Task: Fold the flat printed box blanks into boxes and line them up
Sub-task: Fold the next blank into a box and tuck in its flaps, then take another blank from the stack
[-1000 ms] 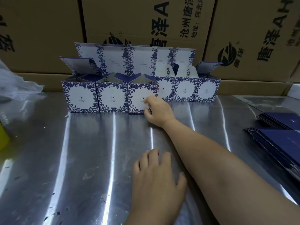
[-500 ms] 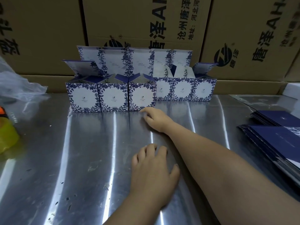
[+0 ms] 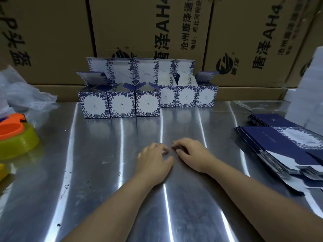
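I see the left hand (image 3: 153,159) and right hand (image 3: 190,154) resting side by side on the steel table (image 3: 78,180), centre frame. Fingers are loosely curled and grasp nothing. Fingertips are near each other; I cannot tell whether they touch. Front row of boxes (image 3: 120,103): three, upper centre-left, flaps up. Back row of boxes (image 3: 187,96): just right and behind. Flat blanks (image 3: 279,147) are stacked at the right edge.

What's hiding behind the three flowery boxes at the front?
Upright flowery lids of more boxes poke up behind the front boxes; their bodies are covered. Farther back stand brown cartons.
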